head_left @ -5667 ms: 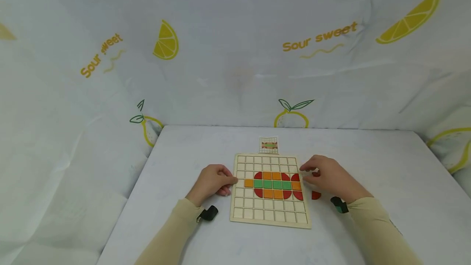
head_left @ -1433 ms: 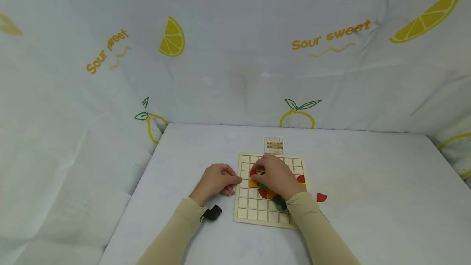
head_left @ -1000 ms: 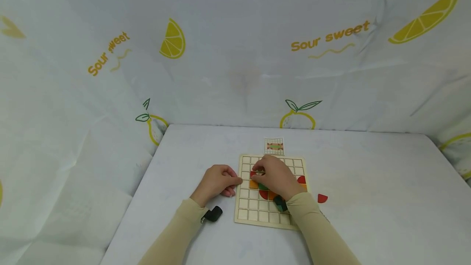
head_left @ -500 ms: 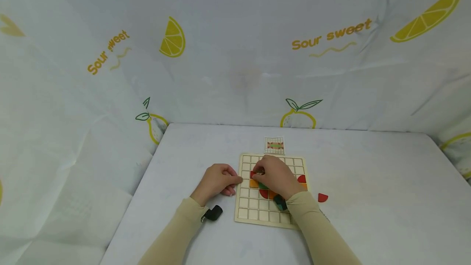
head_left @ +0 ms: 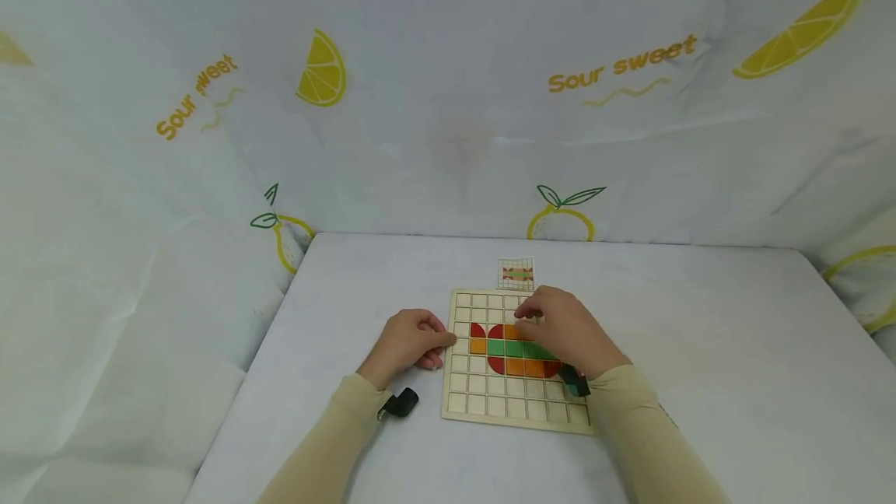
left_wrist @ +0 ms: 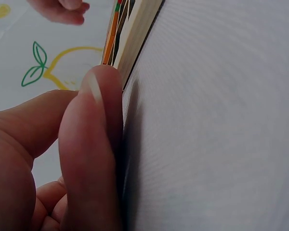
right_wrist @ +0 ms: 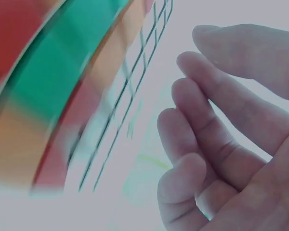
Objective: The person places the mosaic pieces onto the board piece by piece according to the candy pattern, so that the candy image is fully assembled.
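Observation:
A pale wooden grid board (head_left: pixel 490 406) lies on the table with red, orange and green flat pieces in its squares. At its left edge my left hand (head_left: pixel 406 341) holds the rim between thumb and index finger; in the left wrist view the thumb (left_wrist: pixel 89 144) lies against the board's edge. A red quarter-round piece (head_left: pixel 477 330) sits above an orange square (head_left: pixel 477 346) in the left columns. Over the board's right side hovers my right hand (head_left: pixel 570 329), its fingers (right_wrist: pixel 216 139) loosely bent and holding nothing. It hides the pattern's right end.
A small printed pattern card (head_left: pixel 516 274) lies just behind the board. A white cloth with lemon prints (head_left: pixel 448 138) hangs behind the table (head_left: pixel 707 333). Black cameras sit on both wrists; the right sleeve (head_left: pixel 651 434) covers the table right of the board.
My right hand has let go of the red quarter-round piece, which now lies in the upper-left square, and has moved right. My left hand has stayed at the board's edge.

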Action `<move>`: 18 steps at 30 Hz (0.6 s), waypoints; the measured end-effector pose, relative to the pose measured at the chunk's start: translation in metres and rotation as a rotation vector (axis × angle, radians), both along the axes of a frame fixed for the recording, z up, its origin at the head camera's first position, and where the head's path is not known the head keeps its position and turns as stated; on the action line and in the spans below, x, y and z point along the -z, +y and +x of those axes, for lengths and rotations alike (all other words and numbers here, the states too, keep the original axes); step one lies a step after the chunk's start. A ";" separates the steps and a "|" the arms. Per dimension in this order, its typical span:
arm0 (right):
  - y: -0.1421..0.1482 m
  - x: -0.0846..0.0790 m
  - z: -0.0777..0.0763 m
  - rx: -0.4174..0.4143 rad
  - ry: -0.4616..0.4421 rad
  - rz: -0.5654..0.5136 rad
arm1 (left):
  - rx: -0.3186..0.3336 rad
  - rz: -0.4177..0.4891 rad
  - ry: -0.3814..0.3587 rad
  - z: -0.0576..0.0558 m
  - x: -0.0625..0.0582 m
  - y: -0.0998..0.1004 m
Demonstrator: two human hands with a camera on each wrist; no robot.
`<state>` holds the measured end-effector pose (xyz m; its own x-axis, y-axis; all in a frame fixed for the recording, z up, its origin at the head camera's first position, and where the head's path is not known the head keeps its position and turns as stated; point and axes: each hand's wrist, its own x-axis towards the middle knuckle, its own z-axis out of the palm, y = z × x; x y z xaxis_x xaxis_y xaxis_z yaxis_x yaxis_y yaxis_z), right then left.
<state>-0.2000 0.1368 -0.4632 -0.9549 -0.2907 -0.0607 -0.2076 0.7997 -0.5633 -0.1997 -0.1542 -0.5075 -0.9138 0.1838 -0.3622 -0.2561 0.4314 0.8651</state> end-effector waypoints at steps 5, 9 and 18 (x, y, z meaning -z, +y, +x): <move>0.039 -0.011 0.023 0.031 -0.034 0.032 | -0.003 -0.018 -0.002 0.000 0.000 0.000; 0.067 -0.013 0.041 0.037 -0.058 0.039 | -0.006 -0.026 -0.006 0.001 0.001 0.000; 0.111 0.000 0.065 0.060 -0.034 0.141 | -0.007 -0.028 0.002 0.003 -0.001 0.003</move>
